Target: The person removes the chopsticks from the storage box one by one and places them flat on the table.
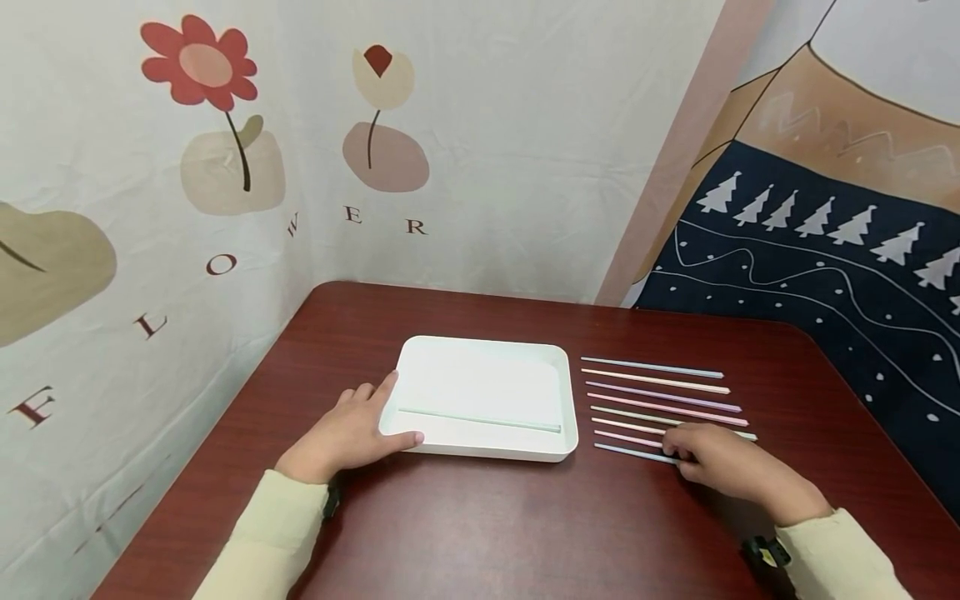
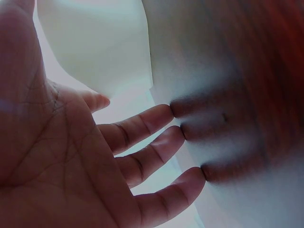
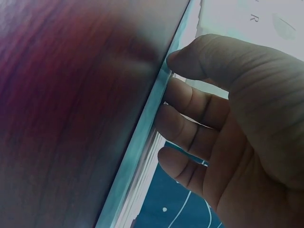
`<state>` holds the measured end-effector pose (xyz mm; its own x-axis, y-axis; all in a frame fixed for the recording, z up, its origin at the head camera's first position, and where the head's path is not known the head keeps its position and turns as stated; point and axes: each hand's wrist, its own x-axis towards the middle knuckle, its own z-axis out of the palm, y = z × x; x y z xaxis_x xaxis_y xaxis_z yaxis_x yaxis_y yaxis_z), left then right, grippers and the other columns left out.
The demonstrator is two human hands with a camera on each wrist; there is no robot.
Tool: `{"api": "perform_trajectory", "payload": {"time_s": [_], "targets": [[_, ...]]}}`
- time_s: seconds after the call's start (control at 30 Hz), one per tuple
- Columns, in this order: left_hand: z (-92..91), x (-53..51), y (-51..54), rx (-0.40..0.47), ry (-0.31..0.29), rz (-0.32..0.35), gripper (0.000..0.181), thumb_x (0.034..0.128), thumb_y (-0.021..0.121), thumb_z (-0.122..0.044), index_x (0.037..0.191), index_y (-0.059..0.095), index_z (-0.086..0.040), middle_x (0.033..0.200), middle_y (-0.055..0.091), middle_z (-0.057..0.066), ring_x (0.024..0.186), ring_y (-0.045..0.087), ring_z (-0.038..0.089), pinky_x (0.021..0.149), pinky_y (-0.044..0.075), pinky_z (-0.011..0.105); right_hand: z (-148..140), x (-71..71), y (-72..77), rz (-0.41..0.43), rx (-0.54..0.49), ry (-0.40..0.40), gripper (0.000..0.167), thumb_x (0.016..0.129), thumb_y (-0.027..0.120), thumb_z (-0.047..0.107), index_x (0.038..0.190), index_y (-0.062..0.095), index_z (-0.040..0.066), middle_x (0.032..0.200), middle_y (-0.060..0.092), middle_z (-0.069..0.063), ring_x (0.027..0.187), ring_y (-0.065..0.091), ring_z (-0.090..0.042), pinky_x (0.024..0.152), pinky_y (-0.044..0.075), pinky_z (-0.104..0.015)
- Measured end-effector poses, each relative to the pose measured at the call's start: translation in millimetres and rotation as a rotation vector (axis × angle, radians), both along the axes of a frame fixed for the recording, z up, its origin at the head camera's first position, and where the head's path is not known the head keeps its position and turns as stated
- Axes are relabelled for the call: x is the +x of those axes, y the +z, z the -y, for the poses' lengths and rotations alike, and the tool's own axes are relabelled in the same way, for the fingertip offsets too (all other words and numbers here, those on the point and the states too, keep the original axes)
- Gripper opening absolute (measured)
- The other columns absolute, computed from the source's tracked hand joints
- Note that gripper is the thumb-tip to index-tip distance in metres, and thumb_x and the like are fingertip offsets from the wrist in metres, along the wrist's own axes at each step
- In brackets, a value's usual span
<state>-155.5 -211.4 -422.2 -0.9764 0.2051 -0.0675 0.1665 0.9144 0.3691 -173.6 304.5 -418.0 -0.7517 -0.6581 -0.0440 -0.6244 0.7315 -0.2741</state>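
A white rectangular tray (image 1: pixel 480 375) lies on the table with one pale green chopstick (image 1: pixel 480 418) inside, along its near side. My left hand (image 1: pixel 352 433) is spread at the tray's near left corner, thumb at the front wall and index finger along the left wall. In the left wrist view the other fingertips (image 2: pixel 192 178) touch the table. To the right of the tray, my right hand (image 1: pixel 738 467) pinches the nearest chopstick, a light blue one (image 1: pixel 630 452), between thumb and fingers. The right wrist view shows the thumb against this blue chopstick (image 3: pixel 137 137); its far end is covered.
Several pastel chopsticks lie roughly parallel right of the tray, among them a pink one (image 1: pixel 667 409), a purple one (image 1: pixel 660 396) and a farther blue one (image 1: pixel 652 367). The dark red table (image 1: pixel 465 533) meets a printed fabric wall (image 1: pixel 510 208) at the back.
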Motion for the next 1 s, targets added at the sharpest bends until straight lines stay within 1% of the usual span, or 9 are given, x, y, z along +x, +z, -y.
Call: {"api": "perform_trajectory", "payload": {"time_s": [0.23,0.4,0.53,0.73,0.87,1.0], "targets": [[0.6,-0.3,2.2,-0.005,-0.002,-0.005,0.113,0.0796,0.063,-0.074,0.156,0.025,-0.001,0.137,0.046,0.027,0.123,0.041,0.047,0.096,0.042,0.055,10.2,-4.2,5.6,-0.005,-0.01,-0.028,0.021,0.086,0.069,0.002,0.093,0.066,0.022,0.084,0.055,0.016,0.07,0.046,-0.001,0.062,0.043,-0.027],[0.3,0.8,2.9,0.004,0.002,0.003,0.113,0.0794,0.063,-0.075,0.156,0.025,-0.002,0.137,0.046,0.027,0.124,0.041,0.047,0.096,0.042,0.055,25.7,-12.3,13.9,-0.046,-0.049,0.001,0.021,0.086,0.068,0.0,0.093,0.066,0.02,0.087,0.059,0.011,0.069,0.047,-0.001,0.062,0.045,-0.026],[-0.7,1.4,1.7,0.008,0.005,0.011,0.113,0.0788,0.063,-0.076,0.157,0.024,-0.003,0.136,0.047,0.025,0.124,0.041,0.045,0.095,0.043,0.055,41.4,-17.3,20.7,-0.049,-0.045,0.009,0.018,0.088,0.067,0.002,0.093,0.068,0.02,0.09,0.061,0.01,0.072,0.05,-0.001,0.066,0.048,-0.028],[-1.7,1.0,-0.4,0.005,0.004,0.002,0.113,0.0784,0.063,-0.076,0.157,0.025,-0.003,0.135,0.048,0.024,0.122,0.042,0.045,0.095,0.043,0.054,63.7,-26.4,30.3,-0.074,-0.041,0.039,0.016,0.088,0.068,0.004,0.095,0.071,0.018,0.091,0.063,0.01,0.078,0.055,-0.005,0.072,0.052,-0.032],[-1.3,0.6,-1.0,0.002,0.006,0.002,0.114,0.0784,0.062,-0.077,0.157,0.023,-0.004,0.134,0.048,0.023,0.122,0.042,0.044,0.095,0.043,0.053,76.2,-34.4,34.9,-0.058,-0.04,0.035,0.013,0.09,0.068,0.008,0.098,0.072,0.018,0.094,0.064,0.009,0.081,0.057,-0.005,0.076,0.053,-0.032],[-0.5,0.5,-0.9,0.0,0.01,0.001,0.114,0.0786,0.063,-0.076,0.158,0.022,-0.005,0.134,0.048,0.024,0.122,0.042,0.044,0.094,0.044,0.053,89.9,-45.1,38.2,-0.037,-0.069,0.048,0.01,0.092,0.069,0.011,0.099,0.072,0.017,0.094,0.064,0.01,0.081,0.057,-0.005,0.074,0.052,-0.03]]}}
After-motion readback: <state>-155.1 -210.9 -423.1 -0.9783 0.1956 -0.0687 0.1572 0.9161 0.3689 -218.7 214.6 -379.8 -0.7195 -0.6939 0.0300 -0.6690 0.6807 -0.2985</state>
